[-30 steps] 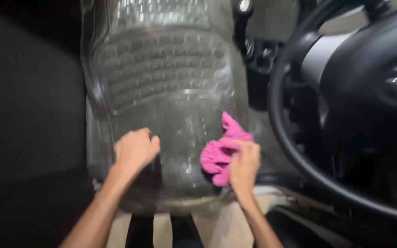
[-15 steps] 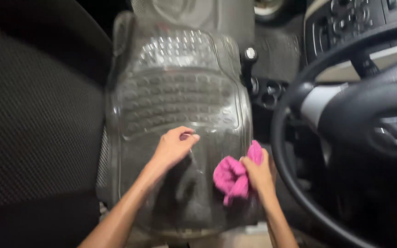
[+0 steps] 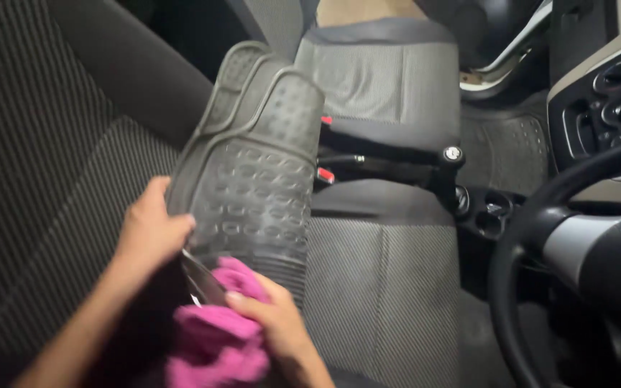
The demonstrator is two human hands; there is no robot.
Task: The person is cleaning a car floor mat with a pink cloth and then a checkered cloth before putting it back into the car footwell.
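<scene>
A clear ribbed rubber car mat stands tilted up on the driver's seat, leaning toward the seat back. My left hand grips the mat's left edge near its lower end. My right hand is shut on a crumpled pink cloth and presses it against the mat's lower part.
The dark steering wheel curves in at the right. A gear lever and handbrake sit between the seats, with the passenger seat beyond and another floor mat in the far footwell. Dashboard knobs are at the upper right.
The mat has been lifted from lying flat on the seat to tilted up on its left side. My left hand moved to its left edge, and my right hand with the cloth moved left and lower.
</scene>
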